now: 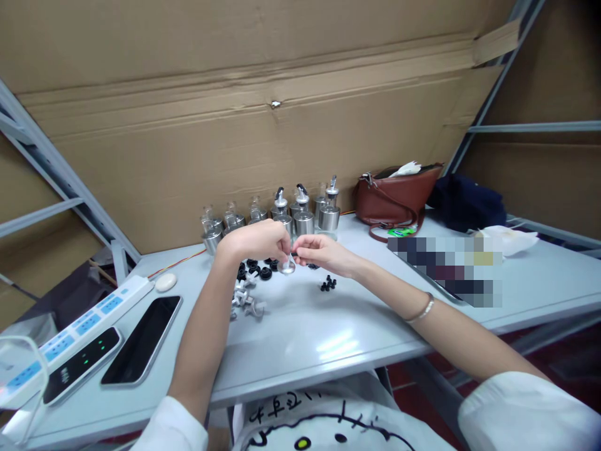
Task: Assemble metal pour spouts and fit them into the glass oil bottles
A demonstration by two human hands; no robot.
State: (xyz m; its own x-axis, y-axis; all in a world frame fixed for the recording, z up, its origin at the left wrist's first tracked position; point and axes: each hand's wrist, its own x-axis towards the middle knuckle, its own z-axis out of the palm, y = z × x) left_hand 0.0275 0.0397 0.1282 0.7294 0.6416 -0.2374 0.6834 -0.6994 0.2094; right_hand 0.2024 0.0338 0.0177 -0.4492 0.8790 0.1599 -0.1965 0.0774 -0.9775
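My left hand (265,240) is closed, its fingertips pinching a silver pour spout (286,267) with a round, flared base, held low above the table. My right hand (326,254) meets it from the right, thumb and finger pinched on a small black piece at the spout's tip; its exact shape is too small to make out. Beneath and left of my hands lie several black ring-shaped stoppers (265,273) and a cluster of loose silver spouts (244,297). A little pile of small black caps (328,284) sits below my right hand.
Behind my hands stand rows of glass-and-steel bottles (303,222), some fitted with spouts. A brown bag (392,197) and dark cloth (469,200) are at back right. A power strip (106,310), phone (143,341) and white round object (166,282) lie left. Cardboard (235,144) walls the back.
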